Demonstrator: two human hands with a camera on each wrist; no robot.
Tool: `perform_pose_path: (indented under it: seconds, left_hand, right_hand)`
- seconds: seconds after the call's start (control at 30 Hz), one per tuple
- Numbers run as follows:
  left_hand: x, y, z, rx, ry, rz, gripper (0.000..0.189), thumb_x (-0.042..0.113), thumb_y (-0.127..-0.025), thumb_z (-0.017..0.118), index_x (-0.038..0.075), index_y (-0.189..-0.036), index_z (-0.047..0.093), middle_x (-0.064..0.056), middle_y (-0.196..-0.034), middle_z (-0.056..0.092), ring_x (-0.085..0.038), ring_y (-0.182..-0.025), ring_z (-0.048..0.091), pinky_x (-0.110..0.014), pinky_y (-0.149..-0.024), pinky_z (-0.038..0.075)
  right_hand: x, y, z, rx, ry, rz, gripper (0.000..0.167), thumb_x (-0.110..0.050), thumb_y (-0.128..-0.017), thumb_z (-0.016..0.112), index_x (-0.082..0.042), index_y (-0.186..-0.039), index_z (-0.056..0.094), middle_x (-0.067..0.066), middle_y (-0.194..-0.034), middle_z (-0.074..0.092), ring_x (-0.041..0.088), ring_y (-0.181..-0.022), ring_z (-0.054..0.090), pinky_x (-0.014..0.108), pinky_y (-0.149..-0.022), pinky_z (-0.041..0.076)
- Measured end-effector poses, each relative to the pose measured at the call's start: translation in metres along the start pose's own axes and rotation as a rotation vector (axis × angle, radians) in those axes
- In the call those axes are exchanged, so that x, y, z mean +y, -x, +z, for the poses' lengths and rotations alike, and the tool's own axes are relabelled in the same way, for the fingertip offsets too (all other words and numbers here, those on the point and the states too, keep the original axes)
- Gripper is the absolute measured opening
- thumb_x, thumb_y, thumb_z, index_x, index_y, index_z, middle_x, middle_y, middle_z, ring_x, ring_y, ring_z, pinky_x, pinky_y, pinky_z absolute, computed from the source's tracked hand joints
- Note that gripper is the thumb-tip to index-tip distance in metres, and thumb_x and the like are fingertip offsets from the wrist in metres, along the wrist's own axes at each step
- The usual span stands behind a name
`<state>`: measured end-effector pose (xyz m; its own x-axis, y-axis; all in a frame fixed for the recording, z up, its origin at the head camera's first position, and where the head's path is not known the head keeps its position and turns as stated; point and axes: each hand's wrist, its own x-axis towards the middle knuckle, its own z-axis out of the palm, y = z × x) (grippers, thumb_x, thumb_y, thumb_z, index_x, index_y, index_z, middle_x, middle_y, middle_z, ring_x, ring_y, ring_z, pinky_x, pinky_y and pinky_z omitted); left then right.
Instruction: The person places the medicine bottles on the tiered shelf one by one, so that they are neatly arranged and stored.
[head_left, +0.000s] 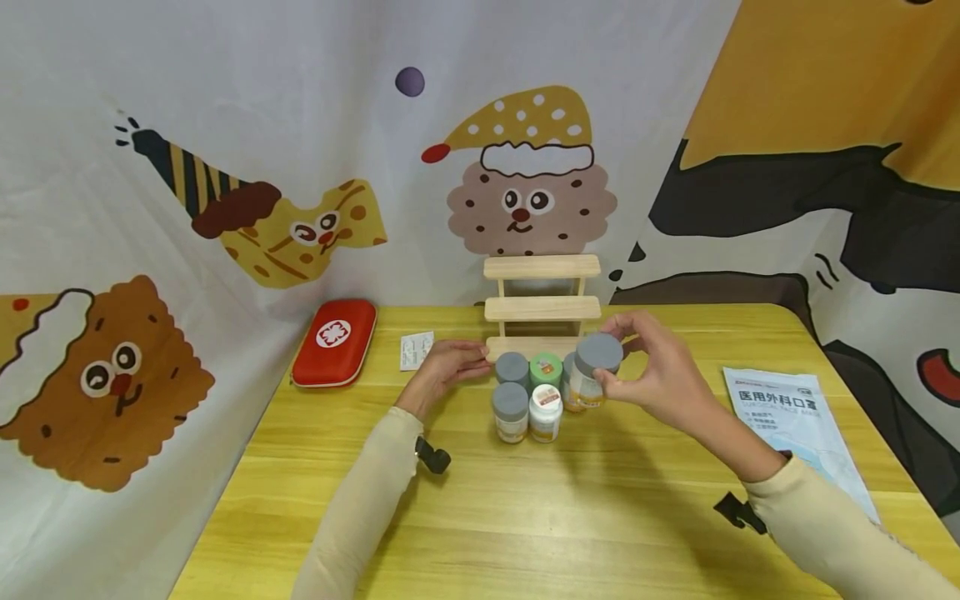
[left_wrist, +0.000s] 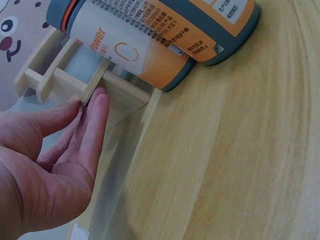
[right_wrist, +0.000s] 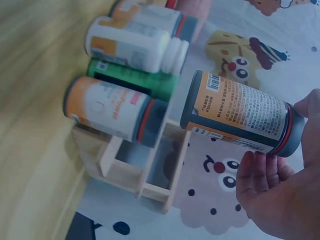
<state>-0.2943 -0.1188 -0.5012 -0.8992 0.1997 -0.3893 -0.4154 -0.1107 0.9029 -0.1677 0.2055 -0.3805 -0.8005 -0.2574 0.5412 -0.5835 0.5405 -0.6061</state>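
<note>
Gray-lidded bottle (head_left: 597,367) is seen in the head view just right of centre, held lid-up, its long axis near upright, between the thumb and fingers of the right hand (head_left: 660,375), the nearer of the two hands. The wooden rack (head_left: 542,308) is placed above and slightly left of it, its lowest step pinched at the left end by the left hand (head_left: 450,367). Other bottles (head_left: 545,404) are grouped below the rack on the desk (head_left: 525,517).

In the left wrist view, the step is gripped at upper left; which bottle at the top is the held one cannot be told.

In the right wrist view, the bottle is held by its lid end at centre right, its base pointed left, above the rack in the frame.
</note>
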Motion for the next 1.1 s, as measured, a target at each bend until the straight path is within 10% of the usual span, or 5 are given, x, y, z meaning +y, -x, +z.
perform_pose_path:
  seconds: [0.63,1.1]
  left_hand:
    - [-0.001,-0.002,0.001,-0.003,0.026,-0.006,0.032,0.000,-0.101,0.069,-0.010,-0.131,0.066,-0.009,-0.094,0.078,-0.017,-0.082,0.079,-0.032,-0.087,0.070]
    - [-0.002,0.000,0.000,-0.003,0.027,0.007,0.033,-0.001,-0.101,0.068,-0.011,-0.132,0.066,-0.009,-0.097,0.078,-0.017,-0.083,0.079,-0.032,-0.088,0.070]
  right_hand:
    - [0.011,-0.078,0.001,0.080,-0.058,0.027,0.046,-0.005,-0.086,0.082,-0.004,-0.127,0.062,0.008,-0.117,0.063,0.006,-0.106,0.057,0.008,-0.082,0.058]
    - [0.011,-0.137,0.031,0.076,-0.201,0.143,0.045,-0.012,-0.091,0.082,-0.007,-0.131,0.063,0.010,-0.123,0.057,0.021,-0.114,0.061,0.051,-0.100,0.065]
